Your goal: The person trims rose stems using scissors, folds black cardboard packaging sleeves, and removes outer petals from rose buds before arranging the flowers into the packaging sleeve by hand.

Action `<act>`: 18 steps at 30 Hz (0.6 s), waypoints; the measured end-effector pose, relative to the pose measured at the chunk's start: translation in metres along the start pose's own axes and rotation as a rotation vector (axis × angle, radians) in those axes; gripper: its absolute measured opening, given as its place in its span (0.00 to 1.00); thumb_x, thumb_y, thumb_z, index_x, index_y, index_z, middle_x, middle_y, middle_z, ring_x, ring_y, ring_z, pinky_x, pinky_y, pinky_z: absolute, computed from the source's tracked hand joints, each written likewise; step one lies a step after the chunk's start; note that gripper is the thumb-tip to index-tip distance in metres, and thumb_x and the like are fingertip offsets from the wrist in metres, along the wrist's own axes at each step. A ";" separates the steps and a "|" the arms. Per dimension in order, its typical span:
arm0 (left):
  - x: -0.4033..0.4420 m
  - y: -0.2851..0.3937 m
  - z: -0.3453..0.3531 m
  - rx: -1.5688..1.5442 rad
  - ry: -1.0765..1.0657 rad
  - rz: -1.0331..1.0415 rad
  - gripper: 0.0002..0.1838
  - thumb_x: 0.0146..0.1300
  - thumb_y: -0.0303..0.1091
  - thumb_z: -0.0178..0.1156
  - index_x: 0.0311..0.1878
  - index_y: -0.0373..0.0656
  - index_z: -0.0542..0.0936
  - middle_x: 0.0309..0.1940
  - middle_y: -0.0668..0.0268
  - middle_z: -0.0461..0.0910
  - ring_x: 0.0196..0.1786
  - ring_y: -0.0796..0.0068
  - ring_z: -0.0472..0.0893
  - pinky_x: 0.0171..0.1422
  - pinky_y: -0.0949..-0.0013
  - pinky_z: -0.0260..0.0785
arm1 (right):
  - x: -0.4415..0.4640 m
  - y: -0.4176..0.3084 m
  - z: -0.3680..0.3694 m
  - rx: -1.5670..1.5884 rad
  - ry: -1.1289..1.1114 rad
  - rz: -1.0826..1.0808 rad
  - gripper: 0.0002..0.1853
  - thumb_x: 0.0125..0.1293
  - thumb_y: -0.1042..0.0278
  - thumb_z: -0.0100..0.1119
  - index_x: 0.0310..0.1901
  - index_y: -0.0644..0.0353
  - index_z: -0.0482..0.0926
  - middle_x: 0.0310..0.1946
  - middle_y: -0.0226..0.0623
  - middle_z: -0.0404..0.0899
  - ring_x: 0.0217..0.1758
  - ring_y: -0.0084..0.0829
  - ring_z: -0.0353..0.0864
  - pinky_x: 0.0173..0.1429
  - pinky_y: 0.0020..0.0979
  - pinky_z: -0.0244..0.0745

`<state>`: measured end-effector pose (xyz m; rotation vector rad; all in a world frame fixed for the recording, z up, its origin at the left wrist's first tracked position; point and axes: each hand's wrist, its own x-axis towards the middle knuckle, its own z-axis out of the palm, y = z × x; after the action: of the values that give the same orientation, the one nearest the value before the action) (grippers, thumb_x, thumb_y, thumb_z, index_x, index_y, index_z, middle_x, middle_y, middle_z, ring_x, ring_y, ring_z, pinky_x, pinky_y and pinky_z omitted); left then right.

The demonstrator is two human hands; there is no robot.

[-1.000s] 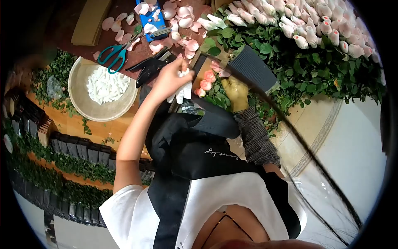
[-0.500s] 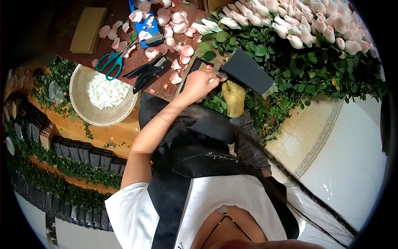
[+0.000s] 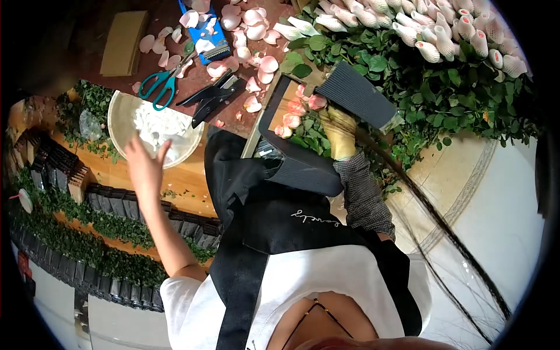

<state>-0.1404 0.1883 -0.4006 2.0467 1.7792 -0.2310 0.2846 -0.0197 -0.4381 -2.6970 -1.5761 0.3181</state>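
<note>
My bare left hand (image 3: 146, 166) is over the near rim of a pale bowl (image 3: 114, 129), thumb and fingers apart. White mesh sleeves (image 3: 156, 123) fill the bowl. My right hand (image 3: 339, 128), in a yellow glove, has its fingers closed around a pink rose (image 3: 317, 102) just below the bloom. Its stem is mostly hidden by the glove. Beside it, several pink-orange rose heads (image 3: 291, 119) lie in a row in a wooden holder (image 3: 255, 135), with green leaves (image 3: 309, 135) under them. Dark ribbed pads (image 3: 359, 96) flank the holder.
Teal-handled scissors (image 3: 156, 87), a black stapler-like tool (image 3: 213, 98), a blue tool (image 3: 210, 41) and loose petals (image 3: 255, 23) lie on the red table. Cardboard pieces (image 3: 123, 44) sit behind. Sleeved roses (image 3: 443, 41) are heaped at the right. Black-wrapped bundles (image 3: 122, 216) line the left.
My left hand has left the rose holder and moved left to the bowl, uncovering the row of roses. My gloved right hand stays at the holder. The whole view has shifted slightly.
</note>
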 end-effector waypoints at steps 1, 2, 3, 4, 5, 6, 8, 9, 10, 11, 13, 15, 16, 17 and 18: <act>-0.003 0.027 -0.008 -0.157 -0.060 0.020 0.39 0.60 0.50 0.71 0.66 0.33 0.71 0.55 0.44 0.79 0.57 0.50 0.81 0.57 0.56 0.75 | 0.000 0.000 -0.001 -0.001 0.034 -0.027 0.14 0.60 0.60 0.67 0.46 0.54 0.87 0.42 0.42 0.86 0.43 0.45 0.85 0.51 0.42 0.79; -0.004 0.046 0.002 -0.311 -0.123 0.053 0.30 0.62 0.48 0.70 0.60 0.35 0.78 0.49 0.49 0.84 0.52 0.54 0.84 0.55 0.60 0.75 | -0.003 0.001 0.002 -0.003 0.034 -0.025 0.14 0.60 0.60 0.67 0.46 0.54 0.87 0.42 0.42 0.86 0.43 0.45 0.85 0.51 0.42 0.79; -0.004 0.077 0.000 -0.620 -0.312 0.073 0.20 0.65 0.44 0.67 0.52 0.39 0.83 0.43 0.53 0.86 0.46 0.57 0.86 0.51 0.62 0.76 | -0.005 0.004 0.008 0.096 0.006 0.045 0.14 0.60 0.60 0.67 0.46 0.54 0.87 0.42 0.42 0.86 0.44 0.45 0.85 0.51 0.42 0.79; -0.005 0.103 0.007 -0.762 -0.373 0.196 0.15 0.66 0.40 0.66 0.47 0.39 0.85 0.42 0.56 0.86 0.44 0.60 0.86 0.49 0.63 0.76 | -0.005 0.002 0.003 0.123 0.004 0.065 0.14 0.60 0.60 0.66 0.46 0.54 0.86 0.43 0.42 0.86 0.44 0.46 0.84 0.51 0.42 0.79; -0.008 0.121 0.038 -0.835 -0.290 0.323 0.10 0.68 0.34 0.64 0.45 0.38 0.84 0.35 0.60 0.85 0.36 0.74 0.81 0.44 0.71 0.74 | -0.004 -0.001 -0.001 0.150 0.003 0.085 0.15 0.60 0.59 0.66 0.47 0.54 0.86 0.43 0.42 0.86 0.44 0.46 0.84 0.52 0.42 0.79; -0.005 0.143 0.056 -0.868 -0.228 0.466 0.09 0.67 0.33 0.64 0.44 0.38 0.83 0.36 0.59 0.85 0.37 0.68 0.84 0.45 0.68 0.75 | -0.003 -0.004 -0.006 0.177 0.003 0.106 0.15 0.61 0.59 0.66 0.47 0.55 0.86 0.44 0.42 0.85 0.45 0.46 0.84 0.52 0.42 0.79; 0.000 0.183 0.074 -0.888 -0.185 0.610 0.09 0.64 0.33 0.65 0.43 0.39 0.84 0.37 0.55 0.84 0.41 0.54 0.84 0.47 0.62 0.76 | 0.000 -0.011 -0.016 0.138 -0.031 0.092 0.16 0.62 0.58 0.65 0.48 0.54 0.86 0.45 0.42 0.85 0.46 0.47 0.84 0.53 0.43 0.78; 0.001 0.200 0.075 -0.788 -0.196 0.635 0.08 0.64 0.34 0.65 0.42 0.40 0.85 0.37 0.57 0.84 0.41 0.56 0.84 0.46 0.62 0.76 | 0.001 -0.014 -0.020 0.109 -0.055 0.097 0.16 0.63 0.57 0.64 0.49 0.54 0.85 0.45 0.42 0.85 0.46 0.47 0.84 0.54 0.43 0.78; 0.004 0.212 0.081 -0.757 -0.231 0.695 0.09 0.63 0.36 0.65 0.41 0.42 0.85 0.36 0.59 0.84 0.40 0.56 0.84 0.45 0.61 0.76 | 0.003 -0.016 -0.023 0.081 -0.079 0.101 0.16 0.63 0.56 0.64 0.50 0.54 0.85 0.45 0.42 0.85 0.47 0.46 0.84 0.55 0.43 0.78; 0.004 0.221 0.084 -0.758 -0.254 0.718 0.09 0.63 0.37 0.65 0.40 0.43 0.85 0.36 0.60 0.84 0.39 0.56 0.84 0.44 0.61 0.76 | 0.005 -0.012 -0.016 0.019 0.057 -0.004 0.14 0.64 0.55 0.64 0.43 0.56 0.85 0.36 0.43 0.84 0.39 0.47 0.84 0.46 0.43 0.78; 0.005 0.236 0.091 -0.600 -0.262 0.837 0.11 0.62 0.42 0.66 0.38 0.44 0.85 0.33 0.61 0.84 0.36 0.57 0.84 0.41 0.60 0.76 | 0.005 -0.017 -0.019 -0.089 -0.171 0.127 0.19 0.66 0.52 0.60 0.53 0.53 0.84 0.51 0.39 0.84 0.53 0.46 0.82 0.60 0.44 0.74; 0.002 0.243 0.088 -0.608 -0.240 0.848 0.12 0.62 0.43 0.66 0.37 0.44 0.85 0.32 0.61 0.84 0.35 0.58 0.83 0.39 0.60 0.75 | 0.005 -0.020 -0.024 -0.041 -0.196 0.151 0.19 0.66 0.53 0.60 0.53 0.52 0.84 0.52 0.39 0.83 0.54 0.46 0.81 0.61 0.44 0.74; 0.001 0.247 0.084 -0.619 -0.214 0.863 0.12 0.62 0.43 0.66 0.36 0.44 0.85 0.31 0.61 0.84 0.34 0.58 0.83 0.38 0.59 0.75 | 0.005 -0.021 -0.025 0.003 -0.215 0.174 0.19 0.66 0.53 0.60 0.54 0.52 0.84 0.53 0.40 0.83 0.55 0.46 0.80 0.61 0.44 0.73; 0.001 0.249 0.083 -0.612 -0.183 0.842 0.13 0.62 0.45 0.66 0.35 0.44 0.85 0.28 0.59 0.83 0.31 0.57 0.83 0.35 0.58 0.75 | 0.004 -0.018 -0.022 0.017 -0.162 0.142 0.19 0.66 0.53 0.60 0.53 0.52 0.84 0.52 0.40 0.83 0.54 0.46 0.81 0.61 0.44 0.74; 0.001 0.251 0.085 -0.604 -0.183 0.849 0.13 0.62 0.45 0.66 0.35 0.44 0.85 0.28 0.59 0.83 0.31 0.57 0.83 0.35 0.58 0.75 | 0.004 -0.018 -0.022 0.030 -0.110 0.108 0.18 0.65 0.53 0.61 0.52 0.52 0.84 0.51 0.41 0.83 0.54 0.46 0.81 0.61 0.44 0.74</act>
<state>0.1165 0.1302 -0.4274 2.0153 0.6339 0.3231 0.2743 -0.0049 -0.4156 -2.7924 -1.4390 0.4948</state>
